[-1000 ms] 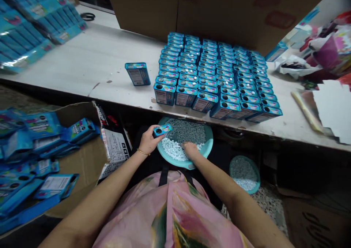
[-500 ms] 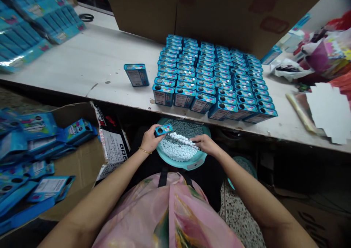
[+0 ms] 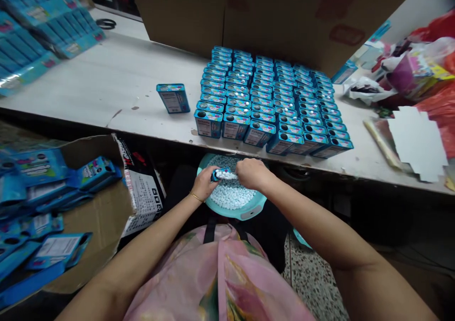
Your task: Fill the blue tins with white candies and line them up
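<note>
My left hand [image 3: 203,184] is closed around a small blue box [image 3: 214,173], held over a turquoise basin [image 3: 249,213] of small white balls [image 3: 231,197]. In my closed right hand [image 3: 253,173] is a narrow scoop [image 3: 228,175] heaped with the same balls. Its tip reaches the round dark hole in the box's top, and balls lie over that end. The fingers of my right hand hide the scoop's handle. Rows of similar blue boxes [image 3: 261,101] stand on the white table [image 3: 131,70] beyond the basin. One blue box [image 3: 173,98] stands apart to their left.
At my left an open carton [image 3: 103,207] holds several blue boxes. Plastic-wrapped packs of blue boxes [image 3: 46,22] lie at the table's far left. A large cardboard box [image 3: 270,22] backs the rows. White cut card [image 3: 415,141] and bags [image 3: 369,89] lie at the right.
My right hand has moved left and up, bringing the loaded scoop from above the basin to the box's hole. My left hand has tilted the box slightly and shifted a little downward.
</note>
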Action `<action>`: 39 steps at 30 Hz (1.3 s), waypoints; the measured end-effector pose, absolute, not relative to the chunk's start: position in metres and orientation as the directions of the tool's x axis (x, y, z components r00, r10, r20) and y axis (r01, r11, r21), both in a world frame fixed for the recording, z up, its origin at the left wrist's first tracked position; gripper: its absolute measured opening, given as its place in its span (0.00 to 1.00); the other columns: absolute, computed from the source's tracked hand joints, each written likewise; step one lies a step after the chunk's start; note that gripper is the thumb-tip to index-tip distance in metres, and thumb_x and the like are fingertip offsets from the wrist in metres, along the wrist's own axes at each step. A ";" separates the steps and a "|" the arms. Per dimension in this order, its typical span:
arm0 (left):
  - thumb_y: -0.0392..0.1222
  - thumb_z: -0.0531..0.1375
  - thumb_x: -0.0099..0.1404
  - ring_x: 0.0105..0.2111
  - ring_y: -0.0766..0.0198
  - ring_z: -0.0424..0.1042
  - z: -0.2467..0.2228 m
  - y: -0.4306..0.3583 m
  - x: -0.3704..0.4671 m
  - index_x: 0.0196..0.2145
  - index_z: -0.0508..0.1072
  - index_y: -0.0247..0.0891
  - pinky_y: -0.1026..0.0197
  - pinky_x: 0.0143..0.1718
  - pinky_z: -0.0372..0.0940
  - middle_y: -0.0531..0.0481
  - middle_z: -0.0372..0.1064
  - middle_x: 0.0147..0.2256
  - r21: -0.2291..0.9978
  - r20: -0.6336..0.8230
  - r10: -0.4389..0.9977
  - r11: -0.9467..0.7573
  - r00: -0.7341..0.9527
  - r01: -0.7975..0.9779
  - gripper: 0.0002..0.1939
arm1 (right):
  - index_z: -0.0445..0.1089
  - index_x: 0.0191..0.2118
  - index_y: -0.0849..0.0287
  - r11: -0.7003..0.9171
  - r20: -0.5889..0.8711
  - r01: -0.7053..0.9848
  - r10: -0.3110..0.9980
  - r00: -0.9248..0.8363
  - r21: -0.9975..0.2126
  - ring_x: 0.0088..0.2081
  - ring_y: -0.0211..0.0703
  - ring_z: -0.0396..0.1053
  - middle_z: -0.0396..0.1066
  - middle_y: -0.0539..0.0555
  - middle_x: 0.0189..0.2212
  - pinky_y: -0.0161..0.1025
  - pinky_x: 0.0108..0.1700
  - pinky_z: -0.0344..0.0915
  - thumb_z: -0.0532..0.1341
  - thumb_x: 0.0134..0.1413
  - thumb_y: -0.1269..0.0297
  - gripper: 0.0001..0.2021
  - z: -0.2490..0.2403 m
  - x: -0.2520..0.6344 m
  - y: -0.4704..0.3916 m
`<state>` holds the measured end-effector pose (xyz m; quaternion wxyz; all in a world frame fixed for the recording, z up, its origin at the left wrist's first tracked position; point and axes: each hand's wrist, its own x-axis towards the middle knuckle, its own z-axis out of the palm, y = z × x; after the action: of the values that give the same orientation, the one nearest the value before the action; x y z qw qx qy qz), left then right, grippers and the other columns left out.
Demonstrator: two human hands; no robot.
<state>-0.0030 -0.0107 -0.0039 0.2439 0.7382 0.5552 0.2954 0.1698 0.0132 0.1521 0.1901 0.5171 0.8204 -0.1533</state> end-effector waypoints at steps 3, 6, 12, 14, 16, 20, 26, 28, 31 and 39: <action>0.40 0.59 0.51 0.38 0.60 0.66 -0.007 -0.009 -0.004 0.42 0.65 0.39 0.61 0.40 0.61 0.49 0.67 0.37 0.701 0.148 0.971 -0.237 0.188 0.673 0.18 | 0.68 0.44 0.65 0.436 -0.467 0.899 0.790 -0.398 -0.030 0.41 0.48 0.67 0.69 0.66 0.39 0.41 0.41 0.60 0.51 0.50 0.67 0.16 0.153 0.170 0.012; 0.39 0.58 0.51 0.38 0.61 0.66 -0.007 -0.007 -0.002 0.43 0.64 0.39 0.61 0.40 0.60 0.49 0.67 0.38 0.729 0.148 0.966 -0.252 0.213 0.636 0.19 | 0.67 0.44 0.63 0.431 -0.470 0.902 0.793 -0.388 -0.019 0.40 0.48 0.67 0.69 0.64 0.38 0.41 0.40 0.61 0.51 0.50 0.68 0.16 0.153 0.172 0.011; 0.39 0.59 0.50 0.33 0.65 0.67 0.001 -0.005 0.000 0.41 0.65 0.38 0.64 0.36 0.61 0.51 0.68 0.35 0.771 0.117 0.979 -0.196 0.168 0.606 0.18 | 0.69 0.41 0.57 0.381 -0.452 0.924 0.817 -0.358 -0.043 0.40 0.46 0.67 0.70 0.60 0.38 0.37 0.38 0.59 0.50 0.50 0.70 0.15 0.146 0.199 0.002; 0.41 0.59 0.50 0.30 0.66 0.66 0.006 -0.007 -0.005 0.41 0.65 0.38 0.65 0.33 0.61 0.53 0.68 0.32 0.779 0.105 0.987 -0.157 0.121 0.608 0.18 | 0.69 0.41 0.54 0.346 -0.431 0.933 0.831 -0.352 -0.095 0.41 0.44 0.66 0.70 0.56 0.39 0.35 0.39 0.58 0.49 0.52 0.68 0.15 0.129 0.219 -0.002; 0.43 0.60 0.50 0.28 0.67 0.66 0.011 -0.009 -0.012 0.40 0.65 0.38 0.66 0.31 0.60 0.53 0.67 0.31 0.787 0.102 0.992 -0.124 0.070 0.605 0.18 | 0.69 0.42 0.51 0.295 -0.414 0.944 0.848 -0.329 -0.146 0.43 0.42 0.64 0.69 0.54 0.40 0.34 0.40 0.57 0.47 0.54 0.68 0.15 0.099 0.234 -0.004; 0.45 0.60 0.50 0.30 0.66 0.66 0.019 -0.014 -0.025 0.40 0.65 0.38 0.65 0.34 0.60 0.53 0.67 0.32 0.799 0.106 0.994 -0.091 0.010 0.594 0.19 | 0.67 0.45 0.55 0.174 -0.482 0.978 0.851 -0.209 -0.117 0.42 0.42 0.65 0.68 0.55 0.42 0.35 0.40 0.58 0.47 0.52 0.73 0.18 0.025 0.226 -0.007; 0.48 0.60 0.49 0.30 0.66 0.65 0.021 -0.019 -0.031 0.39 0.66 0.37 0.63 0.34 0.61 0.53 0.66 0.32 0.797 0.102 0.994 -0.057 -0.042 0.602 0.20 | 0.70 0.42 0.62 0.156 -0.515 0.949 0.810 -0.282 -0.274 0.42 0.44 0.64 0.69 0.60 0.41 0.35 0.41 0.57 0.48 0.52 0.74 0.16 -0.039 0.182 -0.023; 0.49 0.59 0.49 0.31 0.65 0.65 0.021 -0.019 -0.031 0.39 0.66 0.37 0.63 0.35 0.61 0.53 0.66 0.32 0.798 0.101 0.993 -0.043 -0.063 0.602 0.20 | 0.71 0.41 0.61 0.108 -0.529 0.912 0.785 -0.322 -0.395 0.42 0.43 0.65 0.70 0.57 0.40 0.33 0.41 0.57 0.52 0.49 0.74 0.15 -0.048 0.184 -0.024; 0.49 0.59 0.49 0.32 0.65 0.66 0.021 -0.019 -0.032 0.40 0.66 0.37 0.62 0.36 0.61 0.52 0.66 0.32 0.807 0.093 0.993 -0.034 -0.070 0.589 0.21 | 0.72 0.41 0.61 0.054 -0.544 0.870 0.761 -0.354 -0.490 0.41 0.41 0.66 0.72 0.54 0.39 0.29 0.39 0.57 0.56 0.44 0.74 0.16 -0.056 0.198 -0.019; 0.48 0.59 0.49 0.32 0.65 0.66 0.018 -0.013 -0.032 0.40 0.65 0.37 0.62 0.36 0.61 0.52 0.66 0.33 0.813 0.110 0.991 -0.043 -0.080 0.580 0.20 | 0.72 0.41 0.58 0.006 -0.468 0.760 0.785 -0.406 -0.650 0.37 0.39 0.67 0.73 0.49 0.36 0.30 0.37 0.61 0.52 0.41 0.75 0.20 -0.002 0.241 -0.004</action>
<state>-0.0316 -0.0126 0.0177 0.2763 0.6195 0.6341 0.3712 0.2410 -0.0041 -0.0016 -0.0141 0.5447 0.7090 -0.4477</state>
